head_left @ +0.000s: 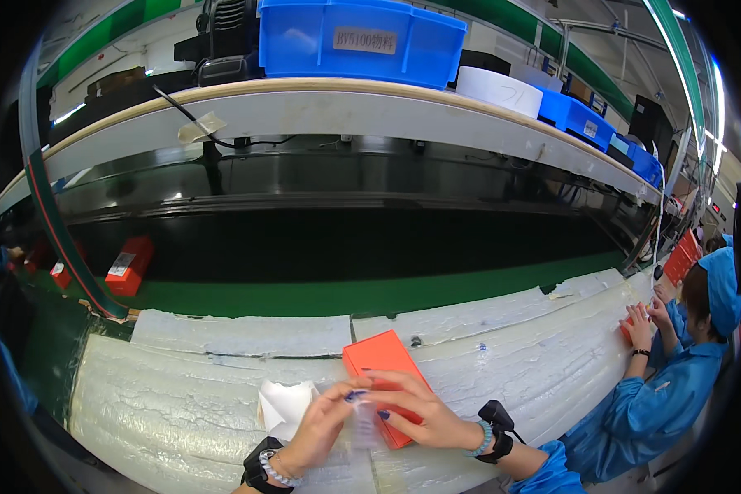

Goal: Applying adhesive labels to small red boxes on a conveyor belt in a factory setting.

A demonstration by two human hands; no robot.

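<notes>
In front of me a small translucent sheet (pixel 365 426), perhaps a label or a little bag, hangs from my pinched fingers. My left hand (pixel 319 426) is closed on its upper edge. My right hand (pixel 416 409) meets it there, its thumb and fingers also closed on the sheet. Under and behind the right hand lies an orange-red box (pixel 384 354), set at a slant on the table. A crumpled white paper (pixel 284 405) rests beside the left hand. What exactly lies between the fingertips is partly hidden.
The worktable (pixel 214 395) has a wrinkled whitish covering. Beyond it runs a green belt (pixel 305 298) with an orange-red box (pixel 129 265) at left. Overhead, a shelf (pixel 329 103) carries a blue bin (pixel 362 41). A co-worker (pixel 667 395) in blue stands at right, handling a red item.
</notes>
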